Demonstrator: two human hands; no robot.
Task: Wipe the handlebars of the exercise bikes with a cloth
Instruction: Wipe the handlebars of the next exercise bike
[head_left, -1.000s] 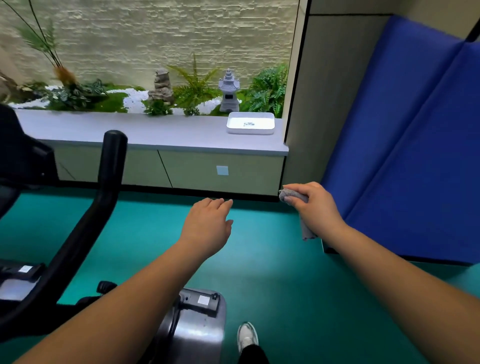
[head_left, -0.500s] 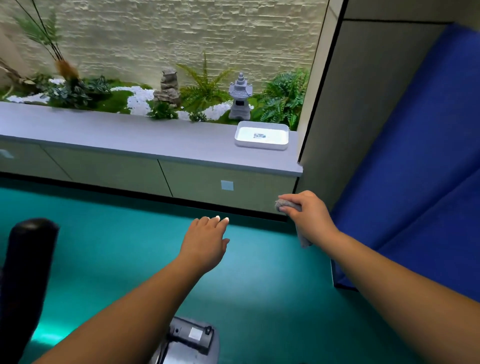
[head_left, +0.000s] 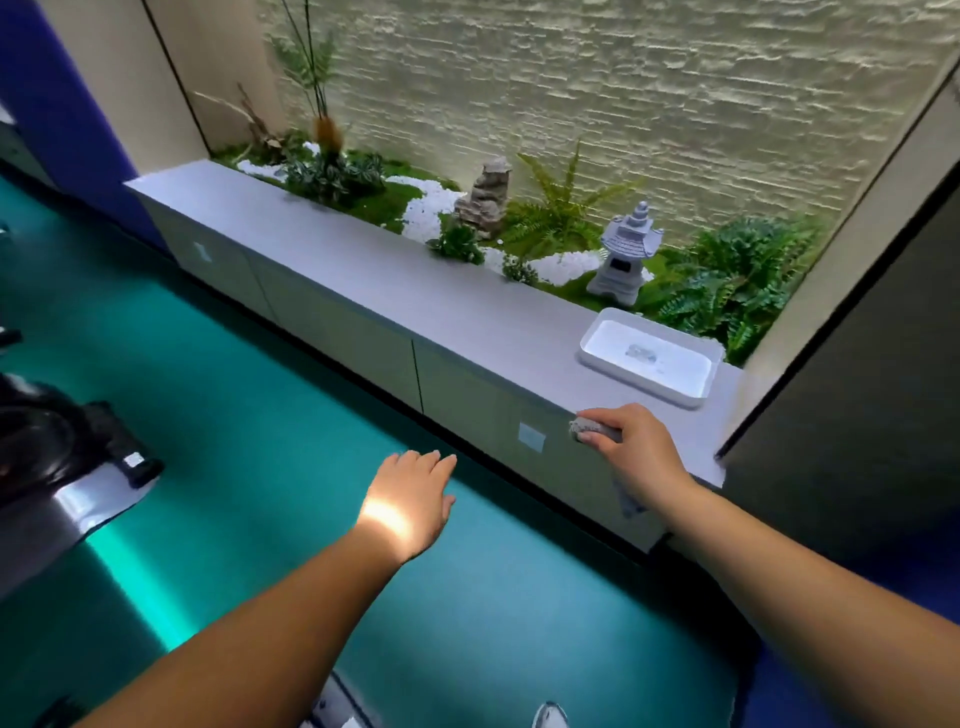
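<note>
Right hand (head_left: 636, 454), right of frame centre: fingers curled tight around a grey cloth (head_left: 592, 431). One bunched end of the cloth shows past the fingertips; a second bit hangs below the wrist. The hand sits in front of the grey ledge (head_left: 415, 296), near its lower right end, just below the white tray (head_left: 649, 364) that rests on the ledge. Whether hand or cloth touches the ledge: cannot tell.

Left hand (head_left: 410, 501), centre of frame: palm down, fingers straight and close together, holding nothing, over the teal floor (head_left: 249, 415). A bright patch of light falls across the wrist.

Exercise bike (head_left: 62, 467): only a dark and silver base part is visible at the left edge, well apart from both hands. No handlebar in view.

Stone lantern (head_left: 626, 254) stands among ferns behind the ledge, upper right.
</note>
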